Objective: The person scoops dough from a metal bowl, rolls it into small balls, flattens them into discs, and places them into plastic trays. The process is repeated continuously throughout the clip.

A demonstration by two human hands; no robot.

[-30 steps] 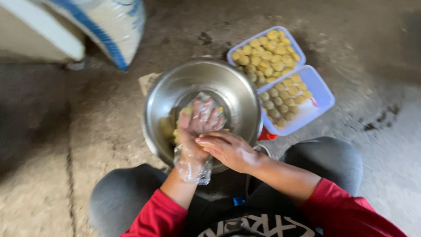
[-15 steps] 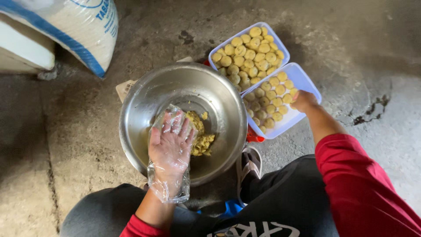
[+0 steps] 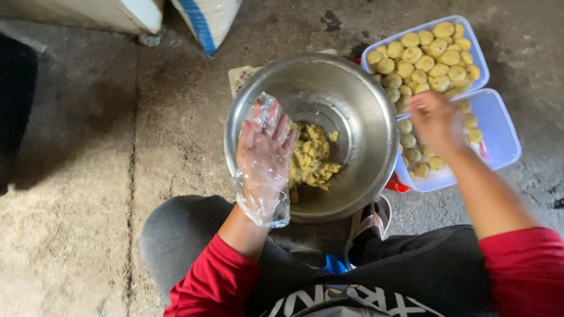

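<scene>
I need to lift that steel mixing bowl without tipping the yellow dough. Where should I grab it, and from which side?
Probably best to grip the steel bowl by its rolled rim, at the bare far-left edge. The near-left rim lies under the gloved left hand, and the right side is crowded by the trays where the right hand reaches. The dough sits low in the middle, so a level lift should keep it in.
</scene>
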